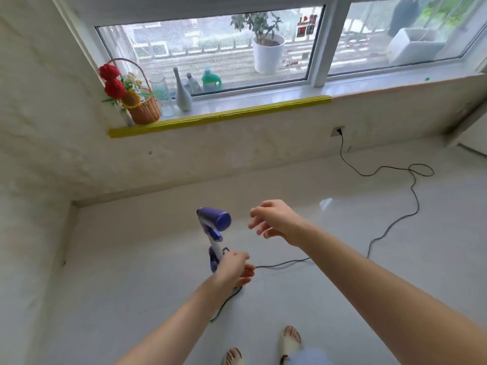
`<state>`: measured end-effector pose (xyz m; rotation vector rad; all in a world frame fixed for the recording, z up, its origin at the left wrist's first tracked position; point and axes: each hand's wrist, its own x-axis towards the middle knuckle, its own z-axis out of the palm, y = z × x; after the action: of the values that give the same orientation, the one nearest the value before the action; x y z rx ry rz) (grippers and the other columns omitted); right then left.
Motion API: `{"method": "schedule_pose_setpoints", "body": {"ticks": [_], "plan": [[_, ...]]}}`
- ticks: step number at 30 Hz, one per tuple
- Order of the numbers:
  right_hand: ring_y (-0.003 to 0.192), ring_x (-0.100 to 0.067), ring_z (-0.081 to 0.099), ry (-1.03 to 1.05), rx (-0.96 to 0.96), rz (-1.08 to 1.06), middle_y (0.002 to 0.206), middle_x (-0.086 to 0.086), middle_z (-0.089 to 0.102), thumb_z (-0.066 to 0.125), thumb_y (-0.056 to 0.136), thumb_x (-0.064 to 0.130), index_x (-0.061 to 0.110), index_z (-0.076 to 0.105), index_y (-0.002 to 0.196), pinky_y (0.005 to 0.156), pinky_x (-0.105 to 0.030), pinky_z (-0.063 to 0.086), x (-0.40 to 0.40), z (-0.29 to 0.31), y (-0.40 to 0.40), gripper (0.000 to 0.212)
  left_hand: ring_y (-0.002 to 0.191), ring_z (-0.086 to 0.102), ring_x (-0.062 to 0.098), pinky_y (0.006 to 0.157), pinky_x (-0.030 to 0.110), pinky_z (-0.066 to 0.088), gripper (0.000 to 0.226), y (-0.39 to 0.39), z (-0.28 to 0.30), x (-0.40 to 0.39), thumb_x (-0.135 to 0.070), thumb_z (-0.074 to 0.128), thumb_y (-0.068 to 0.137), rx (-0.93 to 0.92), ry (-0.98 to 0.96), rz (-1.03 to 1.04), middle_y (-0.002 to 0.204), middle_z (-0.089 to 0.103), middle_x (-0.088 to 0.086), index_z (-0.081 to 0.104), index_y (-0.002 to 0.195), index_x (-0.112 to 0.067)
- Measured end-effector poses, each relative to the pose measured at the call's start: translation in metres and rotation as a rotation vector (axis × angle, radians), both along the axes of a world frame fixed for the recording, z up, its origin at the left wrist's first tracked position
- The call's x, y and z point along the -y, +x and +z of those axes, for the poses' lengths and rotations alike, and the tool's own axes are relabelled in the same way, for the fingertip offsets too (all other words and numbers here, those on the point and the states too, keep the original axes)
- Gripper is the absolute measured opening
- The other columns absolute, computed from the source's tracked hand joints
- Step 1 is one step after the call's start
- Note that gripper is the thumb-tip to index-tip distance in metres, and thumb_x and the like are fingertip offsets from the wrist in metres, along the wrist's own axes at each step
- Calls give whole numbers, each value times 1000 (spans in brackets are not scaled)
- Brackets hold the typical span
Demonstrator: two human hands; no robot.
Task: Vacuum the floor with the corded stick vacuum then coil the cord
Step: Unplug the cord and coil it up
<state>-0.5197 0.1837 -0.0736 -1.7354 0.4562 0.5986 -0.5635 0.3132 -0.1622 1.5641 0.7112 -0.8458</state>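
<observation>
The left hand (233,268), low in the middle of the frame, curls its fingers around the handle of the purple and white corded stick vacuum (214,233), with the thin black power cord (411,185) passing just beside its fingertips. The right hand (274,221) hangs in the air to the right of the vacuum's top, fingers spread and loosely bent, holding nothing and touching nothing.

The vacuum stands upright at the centre of the frame on the glossy white tiled floor (131,272). Seen from above, it shows a rounded dark purple cylinder at its top, a white neck below that, and a purple grip section where the hand holds it; its lower body is hidden behind the hand and forearm. No brand name or label can be read on it.

The cord runs from the hand rightward across the floor, curves up the right side of the frame, makes one loose loop, and climbs to a plug in the white wall socket (338,131) below the window sill. A second length of cord drops from the hand toward the bottom of the frame.

At the bottom centre are the person's feet in pale slide sandals (290,341).
</observation>
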Motion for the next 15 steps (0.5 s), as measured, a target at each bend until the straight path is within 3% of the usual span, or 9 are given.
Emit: {"method": "schedule_pose_setpoints", "body": {"ticks": [2, 5, 9, 12, 15], "plan": [[50, -16, 53, -137, 48, -2, 77, -12, 66, 49, 91, 6, 4, 55, 92, 44, -25, 38, 36, -14, -5, 7, 67, 57, 16, 61, 25, 49, 18, 6, -8, 24, -15, 44, 95, 78, 59, -209, 79, 61, 8, 56, 104, -5], [53, -18, 56, -353, 51, 8, 81, -13, 71, 47, 87, 6, 4, 58, 93, 44, -24, 41, 107, -38, -9, 13, 66, 52, 18, 60, 24, 42, 14, 28, -21, 68, -15, 45, 92, 198, 190, -519, 78, 60, 6, 59, 92, -11], [69, -25, 59, -531, -32, -12, 92, -21, 70, 47, 84, 8, -5, 61, 94, 63, -34, 50, 212, -76, -15, 21, 70, 48, 20, 64, 26, 37, 11, 71, -41, 150, -19, 47, 87, 294, 390, -971, 76, 56, 4, 54, 79, -18], [91, -27, 62, -619, -86, 46, 99, -11, 66, 47, 87, 12, 8, 58, 94, 78, -36, 51, 286, -95, -6, 14, 78, 48, 21, 68, 25, 36, 10, 118, -52, 225, -17, 46, 90, 381, 528, -1220, 85, 55, 6, 53, 84, -15], [95, -24, 59, -688, -88, 74, 102, -7, 65, 47, 87, 14, 12, 58, 95, 76, -31, 46, 372, -107, 22, 14, 92, 57, 29, 70, 27, 38, 23, 169, -49, 313, -19, 42, 93, 421, 653, -1382, 101, 60, 15, 59, 97, -4]]}}
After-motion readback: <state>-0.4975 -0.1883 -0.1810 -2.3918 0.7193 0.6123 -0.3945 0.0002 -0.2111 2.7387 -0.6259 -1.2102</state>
